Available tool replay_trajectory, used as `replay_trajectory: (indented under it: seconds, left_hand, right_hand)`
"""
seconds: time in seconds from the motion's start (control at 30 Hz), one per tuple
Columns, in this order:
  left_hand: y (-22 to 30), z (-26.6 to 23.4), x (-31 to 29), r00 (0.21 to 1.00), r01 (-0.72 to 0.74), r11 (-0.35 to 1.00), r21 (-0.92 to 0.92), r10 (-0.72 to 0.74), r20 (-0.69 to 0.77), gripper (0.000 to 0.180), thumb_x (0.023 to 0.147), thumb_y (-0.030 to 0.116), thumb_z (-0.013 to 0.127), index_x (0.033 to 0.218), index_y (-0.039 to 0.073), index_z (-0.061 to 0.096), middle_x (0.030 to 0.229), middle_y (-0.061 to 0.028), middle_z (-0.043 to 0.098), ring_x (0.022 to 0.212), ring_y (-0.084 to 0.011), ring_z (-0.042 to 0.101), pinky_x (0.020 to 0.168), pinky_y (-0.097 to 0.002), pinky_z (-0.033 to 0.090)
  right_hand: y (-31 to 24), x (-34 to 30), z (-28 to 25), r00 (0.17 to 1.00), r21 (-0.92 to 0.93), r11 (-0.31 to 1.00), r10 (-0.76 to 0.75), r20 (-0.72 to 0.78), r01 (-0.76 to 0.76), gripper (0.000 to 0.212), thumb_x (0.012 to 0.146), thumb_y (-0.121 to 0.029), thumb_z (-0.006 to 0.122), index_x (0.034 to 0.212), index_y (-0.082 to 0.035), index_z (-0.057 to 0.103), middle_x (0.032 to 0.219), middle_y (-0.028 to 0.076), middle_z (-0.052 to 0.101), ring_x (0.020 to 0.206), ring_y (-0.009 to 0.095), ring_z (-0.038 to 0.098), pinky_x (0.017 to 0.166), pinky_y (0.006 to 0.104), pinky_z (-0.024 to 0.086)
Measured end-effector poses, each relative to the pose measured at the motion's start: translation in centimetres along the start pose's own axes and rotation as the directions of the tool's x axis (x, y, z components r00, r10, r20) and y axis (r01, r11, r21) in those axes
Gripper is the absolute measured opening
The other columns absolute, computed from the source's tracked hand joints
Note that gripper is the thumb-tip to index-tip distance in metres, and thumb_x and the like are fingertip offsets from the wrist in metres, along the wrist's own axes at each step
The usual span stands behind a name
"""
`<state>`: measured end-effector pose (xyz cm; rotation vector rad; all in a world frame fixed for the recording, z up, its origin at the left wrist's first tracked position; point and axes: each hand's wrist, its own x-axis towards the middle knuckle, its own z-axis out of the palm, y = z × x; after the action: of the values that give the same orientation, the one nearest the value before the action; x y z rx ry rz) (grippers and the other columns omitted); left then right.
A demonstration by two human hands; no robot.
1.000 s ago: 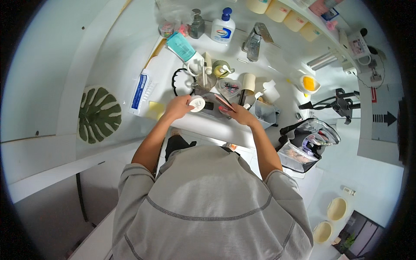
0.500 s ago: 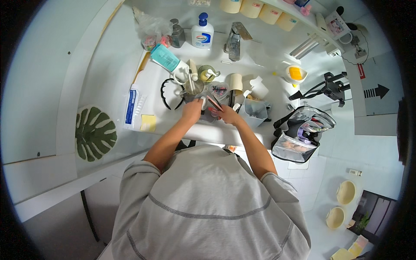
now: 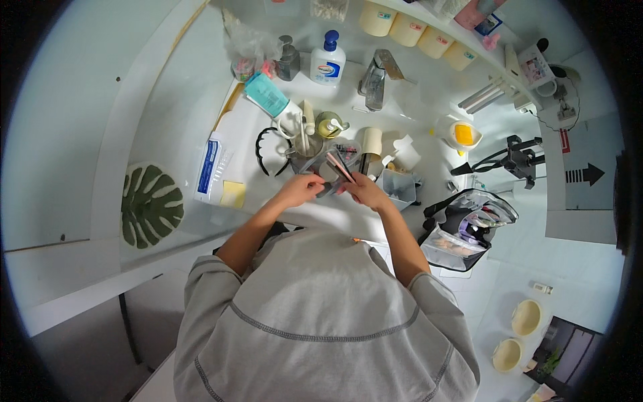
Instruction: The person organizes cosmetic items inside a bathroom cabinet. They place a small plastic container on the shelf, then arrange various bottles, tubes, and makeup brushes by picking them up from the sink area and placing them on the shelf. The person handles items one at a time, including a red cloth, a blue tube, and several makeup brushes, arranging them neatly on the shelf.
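My right hand (image 3: 367,192) is closed round several slim pink and black sticks (image 3: 340,165), perhaps makeup pencils or brushes, which point up and away from me. My left hand (image 3: 300,190) is closed in a pinch at the edge of a small dark thing (image 3: 325,189) too unclear to name. Just beyond the hands lies a clear round-lobed container (image 3: 347,149) with small coloured pieces in it. A metal cup (image 3: 307,146) holding white sticks stands past my left hand. Close to my right hand is a translucent bin (image 3: 395,185) filled with small items.
A black toothed headband (image 3: 259,151), a teal tube (image 3: 266,94), a green pump bottle (image 3: 329,125) and a cream roll (image 3: 372,141) crowd the counter. Behind them stand a white soap bottle (image 3: 327,63) and a faucet (image 3: 377,84). At right sits an open clear-and-black bag (image 3: 462,231).
My left hand has drawn back toward me and slightly left, away from the cup. My right hand has shifted a little right, still holding the sticks. The view has shifted slightly.
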<state>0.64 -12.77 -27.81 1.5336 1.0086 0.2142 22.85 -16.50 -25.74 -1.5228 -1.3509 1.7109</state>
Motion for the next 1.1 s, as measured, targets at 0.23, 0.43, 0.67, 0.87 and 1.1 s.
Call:
replay_trajectory:
  seconds: [0.23, 0.43, 0.67, 0.87, 1.1]
  left_hand:
    - [9.9, -0.2, -0.9, 0.952, -0.201, 0.693, -0.692, 0.304, 0.027, 0.035, 0.095, 0.025, 0.042, 0.119, 0.000, 0.048, 0.112, -0.0120, 0.057, 0.077, -0.0105, 0.056, 0.065, -0.0209, 0.046]
    - [15.8, -2.2, -1.0, 0.903, -0.319, 0.621, -0.716, 0.430, -0.030, 0.040, 0.096, 0.025, 0.034, 0.126, -0.002, 0.041, 0.116, -0.0173, 0.055, 0.096, -0.0161, 0.058, 0.052, -0.0172, 0.045]
    - [20.4, -3.3, -1.0, 0.835, -0.459, 0.556, -0.693, 0.537, -0.122, 0.042, 0.095, 0.020, 0.029, 0.130, -0.004, 0.034, 0.117, -0.0203, 0.054, 0.108, -0.0243, 0.053, 0.067, -0.0205, 0.048]
    - [21.9, -3.6, -1.0, 0.838, -0.465, 0.536, -0.705, 0.522, -0.155, 0.040, 0.095, 0.020, 0.031, 0.126, -0.004, 0.039, 0.114, -0.0200, 0.056, 0.106, -0.0250, 0.054, 0.089, -0.0347, 0.045]
    - [22.7, -3.3, -0.8, 0.833, -0.494, 0.504, -0.708, 0.509, -0.219, 0.040, 0.095, 0.021, 0.032, 0.125, -0.004, 0.040, 0.112, -0.0212, 0.057, 0.101, -0.0261, 0.057, 0.086, -0.0345, 0.047]
  right_hand:
    - [-8.2, -4.7, 1.7, 0.967, 0.430, 0.884, -0.240, 0.089, 0.180, 0.019, 0.094, -0.021, 0.043, 0.106, -0.008, 0.050, 0.079, -0.001, 0.057, 0.048, 0.003, 0.036, 0.041, 0.0177, 0.026]
    - [-12.2, -5.5, 1.1, 0.936, 0.465, 0.824, -0.352, -0.025, 0.323, 0.026, 0.096, -0.025, 0.036, 0.111, -0.008, 0.049, 0.077, -0.002, 0.053, 0.051, 0.004, 0.040, 0.042, 0.0173, 0.025]
    - [-15.3, -6.1, 0.9, 0.877, 0.373, 0.795, -0.446, -0.175, 0.479, 0.034, 0.097, -0.026, 0.033, 0.122, -0.004, 0.041, 0.076, 0.002, 0.054, 0.047, 0.006, 0.039, 0.042, 0.0184, 0.028]
    - [-16.1, -5.8, 1.3, 0.829, 0.285, 0.783, -0.483, -0.283, 0.554, 0.030, 0.097, -0.021, 0.033, 0.119, -0.003, 0.041, 0.078, 0.001, 0.051, 0.049, 0.006, 0.046, 0.041, 0.0174, 0.030]
    - [-17.2, -6.5, 1.3, 0.809, 0.241, 0.787, -0.482, -0.336, 0.569, 0.026, 0.096, -0.017, 0.034, 0.115, -0.002, 0.042, 0.079, 0.002, 0.052, 0.053, 0.007, 0.051, 0.043, 0.0177, 0.033]
